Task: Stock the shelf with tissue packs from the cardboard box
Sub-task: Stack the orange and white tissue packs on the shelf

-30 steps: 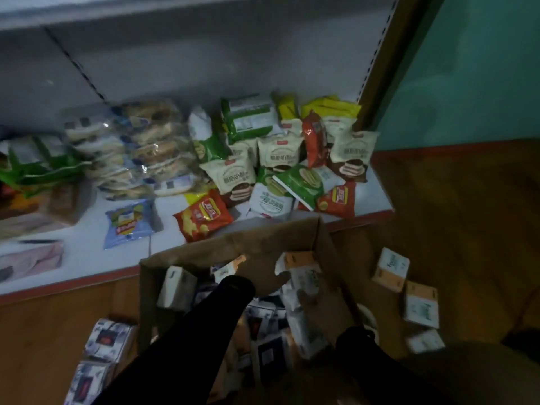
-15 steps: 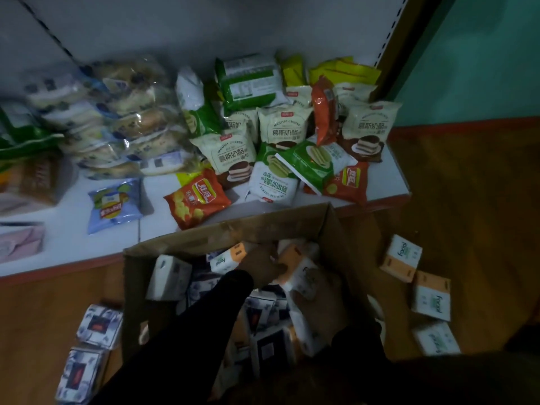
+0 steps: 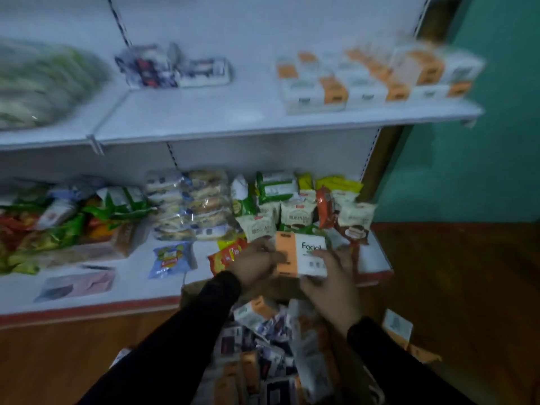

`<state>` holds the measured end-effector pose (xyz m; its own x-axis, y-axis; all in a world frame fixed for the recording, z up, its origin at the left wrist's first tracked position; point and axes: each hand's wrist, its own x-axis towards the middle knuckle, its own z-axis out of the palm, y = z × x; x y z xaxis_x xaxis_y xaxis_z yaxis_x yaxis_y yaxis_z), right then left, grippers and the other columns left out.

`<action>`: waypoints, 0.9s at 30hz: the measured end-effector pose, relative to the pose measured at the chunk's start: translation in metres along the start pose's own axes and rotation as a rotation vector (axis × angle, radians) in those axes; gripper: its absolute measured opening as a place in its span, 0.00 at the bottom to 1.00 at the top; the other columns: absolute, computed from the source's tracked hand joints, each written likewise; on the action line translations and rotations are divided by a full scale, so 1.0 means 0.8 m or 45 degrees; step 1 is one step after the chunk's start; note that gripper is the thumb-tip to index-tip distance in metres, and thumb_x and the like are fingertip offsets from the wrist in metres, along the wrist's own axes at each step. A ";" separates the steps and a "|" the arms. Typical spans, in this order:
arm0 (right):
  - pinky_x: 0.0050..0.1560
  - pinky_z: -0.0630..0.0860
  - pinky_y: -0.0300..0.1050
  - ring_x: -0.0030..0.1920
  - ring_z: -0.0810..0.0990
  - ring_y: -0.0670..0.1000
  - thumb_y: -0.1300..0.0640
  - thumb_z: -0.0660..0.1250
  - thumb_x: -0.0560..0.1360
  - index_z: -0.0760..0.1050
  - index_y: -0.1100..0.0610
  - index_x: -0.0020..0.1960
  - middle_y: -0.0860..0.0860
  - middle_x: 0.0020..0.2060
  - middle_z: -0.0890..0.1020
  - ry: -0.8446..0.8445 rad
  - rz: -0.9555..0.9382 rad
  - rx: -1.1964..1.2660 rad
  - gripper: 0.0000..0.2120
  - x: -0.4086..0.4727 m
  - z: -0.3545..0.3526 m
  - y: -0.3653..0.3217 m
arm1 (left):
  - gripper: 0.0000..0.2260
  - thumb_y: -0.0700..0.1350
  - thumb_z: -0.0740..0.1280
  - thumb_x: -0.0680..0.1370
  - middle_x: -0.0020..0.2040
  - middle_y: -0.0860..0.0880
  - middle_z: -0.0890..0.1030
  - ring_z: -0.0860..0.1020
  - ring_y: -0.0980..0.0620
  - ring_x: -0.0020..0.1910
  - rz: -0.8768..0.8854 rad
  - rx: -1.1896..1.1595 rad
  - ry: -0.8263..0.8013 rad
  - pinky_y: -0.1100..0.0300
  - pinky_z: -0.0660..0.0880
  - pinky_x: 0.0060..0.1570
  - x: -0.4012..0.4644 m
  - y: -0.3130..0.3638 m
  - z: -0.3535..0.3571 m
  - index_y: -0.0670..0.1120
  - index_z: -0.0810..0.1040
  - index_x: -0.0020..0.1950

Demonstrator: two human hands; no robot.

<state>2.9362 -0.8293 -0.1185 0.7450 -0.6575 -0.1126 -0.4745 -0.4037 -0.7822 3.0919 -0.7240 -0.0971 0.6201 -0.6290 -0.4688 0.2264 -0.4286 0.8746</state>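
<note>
An orange and white tissue pack (image 3: 301, 254) marked "Facial" is held up above the cardboard box (image 3: 204, 290), in front of the lower shelf. My left hand (image 3: 254, 263) grips its orange left end. My right hand (image 3: 331, 283) holds its right side and underside, fingers curled round it. The box below holds several more tissue packs (image 3: 263, 340), some orange and white, some dark-printed. On the upper shelf (image 3: 233, 112), at the right, stands a group of matching orange and white packs (image 3: 368, 80); a few dark-printed packs (image 3: 172, 68) lie further left.
The lower shelf (image 3: 122, 279) is crowded with snack bags (image 3: 292, 211) and bread packs (image 3: 190, 203). A bulky green bag (image 3: 43, 83) lies on the upper shelf's left. Loose tissue packs (image 3: 397, 325) lie on the wooden floor right of the box. A teal wall stands at the right.
Both hands have come up out of the box with one orange and white tissue pack between them. The view has tilted up, so the upper shelf now shows.
</note>
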 end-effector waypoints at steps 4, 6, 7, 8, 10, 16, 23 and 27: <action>0.67 0.67 0.44 0.71 0.62 0.53 0.36 0.74 0.64 0.63 0.45 0.71 0.48 0.73 0.54 0.208 -0.155 -0.044 0.41 -0.003 -0.051 -0.090 | 0.13 0.37 0.72 0.69 0.40 0.40 0.78 0.80 0.42 0.41 0.184 -0.257 -0.028 0.53 0.75 0.37 -0.046 0.082 0.005 0.46 0.68 0.40; 0.67 0.69 0.50 0.71 0.64 0.56 0.30 0.71 0.60 0.65 0.46 0.71 0.52 0.73 0.58 0.358 -0.249 -0.122 0.44 0.001 -0.077 -0.122 | 0.11 0.36 0.71 0.71 0.40 0.41 0.79 0.80 0.41 0.44 0.274 -0.303 -0.073 0.52 0.77 0.40 -0.070 0.123 0.006 0.45 0.68 0.42; 0.65 0.72 0.52 0.68 0.67 0.57 0.28 0.69 0.59 0.66 0.47 0.70 0.53 0.70 0.61 0.417 -0.271 -0.146 0.45 0.004 -0.091 -0.136 | 0.10 0.36 0.70 0.73 0.39 0.42 0.79 0.80 0.42 0.43 0.314 -0.282 -0.097 0.52 0.77 0.40 -0.081 0.141 0.004 0.44 0.68 0.43; 0.63 0.73 0.53 0.66 0.70 0.57 0.27 0.67 0.59 0.66 0.46 0.70 0.53 0.69 0.63 0.461 -0.295 -0.161 0.45 0.006 -0.105 -0.149 | 0.09 0.38 0.69 0.75 0.39 0.43 0.80 0.80 0.43 0.42 0.363 -0.243 -0.122 0.53 0.77 0.40 -0.092 0.158 0.003 0.44 0.69 0.45; 0.62 0.73 0.52 0.64 0.72 0.56 0.25 0.64 0.60 0.65 0.45 0.70 0.52 0.69 0.62 0.495 -0.339 -0.179 0.44 0.013 -0.134 -0.168 | 0.07 0.45 0.68 0.77 0.43 0.44 0.81 0.80 0.47 0.41 0.456 -0.106 -0.097 0.55 0.77 0.39 -0.108 0.188 -0.009 0.45 0.71 0.47; 0.63 0.73 0.54 0.62 0.76 0.57 0.24 0.64 0.59 0.66 0.43 0.67 0.41 0.68 0.54 0.580 -0.410 -0.215 0.42 0.052 -0.214 -0.200 | 0.13 0.56 0.65 0.77 0.50 0.51 0.80 0.78 0.50 0.49 0.818 0.786 0.482 0.58 0.71 0.46 -0.091 0.252 -0.066 0.50 0.76 0.56; 0.69 0.67 0.53 0.70 0.65 0.58 0.30 0.68 0.65 0.67 0.49 0.71 0.51 0.71 0.60 0.631 -0.363 -0.447 0.40 0.143 -0.269 -0.238 | 0.26 0.58 0.60 0.79 0.70 0.42 0.70 0.69 0.43 0.67 0.669 1.295 0.565 0.52 0.66 0.65 -0.003 0.298 -0.102 0.46 0.66 0.73; 0.68 0.67 0.53 0.69 0.65 0.59 0.30 0.67 0.66 0.67 0.50 0.71 0.53 0.71 0.61 0.623 -0.271 -0.517 0.40 0.210 -0.282 -0.250 | 0.24 0.62 0.55 0.77 0.60 0.42 0.76 0.73 0.42 0.60 0.594 1.430 0.591 0.51 0.70 0.57 0.047 0.304 -0.117 0.46 0.74 0.61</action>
<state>3.0509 -1.0026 0.1571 0.5885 -0.7112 0.3845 -0.5509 -0.7008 -0.4531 3.2404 -0.7914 0.1098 0.7208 -0.6802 0.1331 -0.6880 -0.6789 0.2564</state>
